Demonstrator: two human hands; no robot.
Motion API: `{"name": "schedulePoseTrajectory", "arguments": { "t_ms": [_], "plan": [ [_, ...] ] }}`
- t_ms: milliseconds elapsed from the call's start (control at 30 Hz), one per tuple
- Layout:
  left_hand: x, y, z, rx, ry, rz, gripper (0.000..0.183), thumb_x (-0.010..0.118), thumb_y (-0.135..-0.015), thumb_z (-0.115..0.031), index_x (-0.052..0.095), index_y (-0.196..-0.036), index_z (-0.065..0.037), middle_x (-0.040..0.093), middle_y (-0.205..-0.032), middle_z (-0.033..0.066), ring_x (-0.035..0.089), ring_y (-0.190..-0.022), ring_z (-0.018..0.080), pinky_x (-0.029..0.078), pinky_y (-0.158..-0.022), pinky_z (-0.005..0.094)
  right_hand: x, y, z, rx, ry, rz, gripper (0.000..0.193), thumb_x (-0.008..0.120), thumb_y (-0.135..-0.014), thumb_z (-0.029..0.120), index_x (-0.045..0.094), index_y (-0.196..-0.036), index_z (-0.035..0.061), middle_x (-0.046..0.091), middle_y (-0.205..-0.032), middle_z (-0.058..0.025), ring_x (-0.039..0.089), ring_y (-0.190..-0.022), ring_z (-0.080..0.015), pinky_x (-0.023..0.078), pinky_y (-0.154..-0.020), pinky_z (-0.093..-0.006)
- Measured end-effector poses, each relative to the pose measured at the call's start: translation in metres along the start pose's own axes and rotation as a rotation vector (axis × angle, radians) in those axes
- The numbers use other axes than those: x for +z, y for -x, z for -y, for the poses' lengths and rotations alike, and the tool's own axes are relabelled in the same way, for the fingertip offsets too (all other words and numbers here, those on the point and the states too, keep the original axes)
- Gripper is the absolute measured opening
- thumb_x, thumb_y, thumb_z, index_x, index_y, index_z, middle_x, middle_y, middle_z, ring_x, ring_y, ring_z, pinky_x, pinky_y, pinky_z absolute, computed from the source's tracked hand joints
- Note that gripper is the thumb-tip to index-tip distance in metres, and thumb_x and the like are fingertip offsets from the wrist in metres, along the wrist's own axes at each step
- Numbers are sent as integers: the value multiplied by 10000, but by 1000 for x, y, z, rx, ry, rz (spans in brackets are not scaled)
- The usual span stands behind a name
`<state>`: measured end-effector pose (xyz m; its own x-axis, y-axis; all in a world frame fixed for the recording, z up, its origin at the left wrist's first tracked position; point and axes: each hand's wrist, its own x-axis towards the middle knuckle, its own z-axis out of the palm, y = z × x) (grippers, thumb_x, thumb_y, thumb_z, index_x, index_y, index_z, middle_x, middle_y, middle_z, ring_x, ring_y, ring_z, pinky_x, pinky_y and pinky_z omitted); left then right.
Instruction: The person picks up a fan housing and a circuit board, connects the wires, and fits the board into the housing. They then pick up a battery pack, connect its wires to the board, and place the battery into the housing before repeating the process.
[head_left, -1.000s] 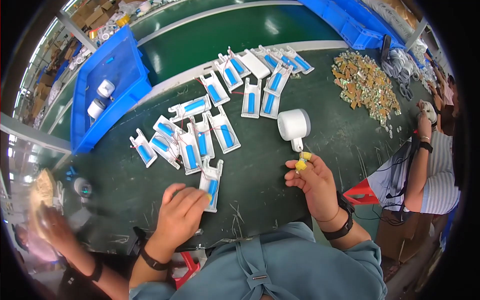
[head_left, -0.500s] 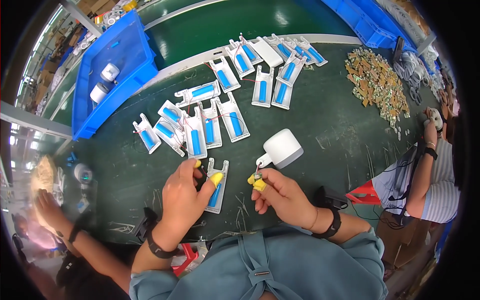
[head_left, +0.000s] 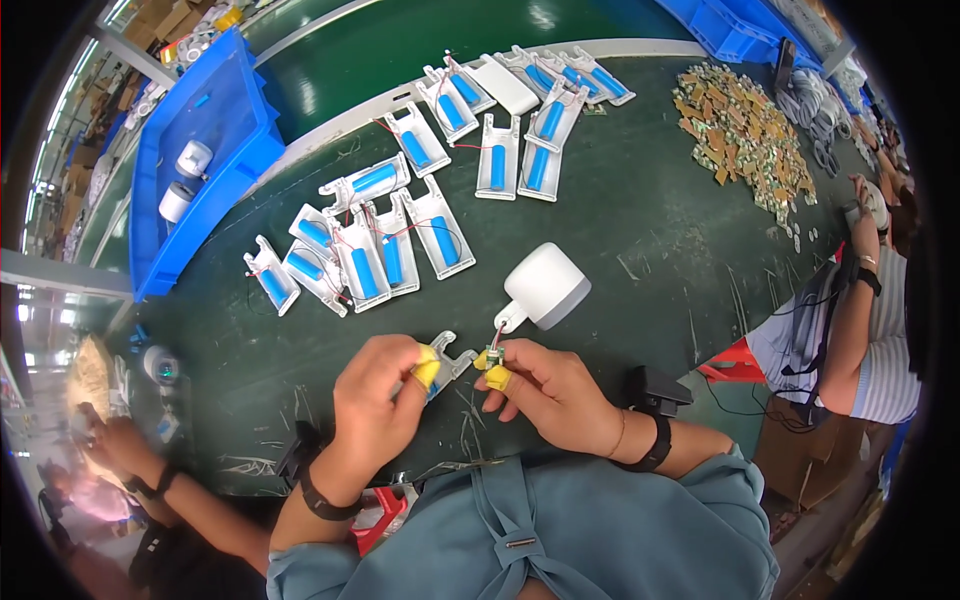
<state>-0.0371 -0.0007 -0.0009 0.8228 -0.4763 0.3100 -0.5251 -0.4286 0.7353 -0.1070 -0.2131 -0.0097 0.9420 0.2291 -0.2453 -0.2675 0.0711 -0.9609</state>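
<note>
In the head view, the near half-shell, which lay straight beside my left hand, is now turned, its forked end toward my right hand. That brings shell and board close together, which I judge suits two-handed work on the pair. My right grip stays clamped on one green circuit board, wired to one white rounded head on the tabletop. My left finger and thumb are close together over the shell; I cannot tell what they clamp, if anything.

Beyond, I count about sixteen half-shells with blue cells, some overlapping, and one plain white cover. The blue tray holds two white heads. The pile of small boards is uncountable.
</note>
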Motion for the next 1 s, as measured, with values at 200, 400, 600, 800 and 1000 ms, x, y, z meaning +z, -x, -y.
{"name": "schedulePoseTrajectory", "arguments": {
  "t_ms": [200, 400, 600, 800, 1000],
  "plan": [
    [11, -2, -13, 197, -150, 103, 267, 682, -736, 54, 656, -978, -54, 654, -951, 80, 651, -666, 256, 538, -613, 325, 4, -1, -2, -49, 30, -64, 221, 475, -1003, 82, 536, -1190, -19, 654, -1082, -97, 672, -894, -135, 571, -676, -256],
    [6, 4, -2, -165, 230, 173, 232, 656, -811, 67, 623, -1026, -15, 676, -935, 75, 659, -722, 143, 513, -633, 250, 2, -1, 0, 18, 15, -17, 198, 483, -1002, 79, 550, -1165, -12, 674, -977, -83, 675, -843, -125, 571, -660, -250],
    [2, -6, -12, -316, 305, 276, 202, 641, -840, 46, 608, -1034, 3, 656, -875, 24, 585, -708, 46, 477, -621, 205, 5, -1, -3, 1, 117, -51, 156, 490, -990, 51, 550, -1116, -17, 672, -917, -79, 671, -783, -113, 568, -651, -247],
    [3, -12, -4, -235, 255, 390, 275, 664, -782, -1, 587, -1046, -14, 612, -846, 53, 562, -609, 100, 465, -547, 247, 6, -1, 0, -38, 185, -70, 149, 482, -970, 12, 545, -1102, -13, 660, -874, -65, 664, -748, -102, 563, -633, -244],
    [4, -15, 0, -116, 230, 415, 276, 648, -782, -11, 572, -1047, -28, 574, -825, 44, 532, -603, 106, 431, -538, 253, 6, 0, 1, -67, 226, -75, 148, 491, -968, 14, 550, -1103, -2, 648, -850, -55, 642, -695, -88, 539, -594, -238]
  ]
}}
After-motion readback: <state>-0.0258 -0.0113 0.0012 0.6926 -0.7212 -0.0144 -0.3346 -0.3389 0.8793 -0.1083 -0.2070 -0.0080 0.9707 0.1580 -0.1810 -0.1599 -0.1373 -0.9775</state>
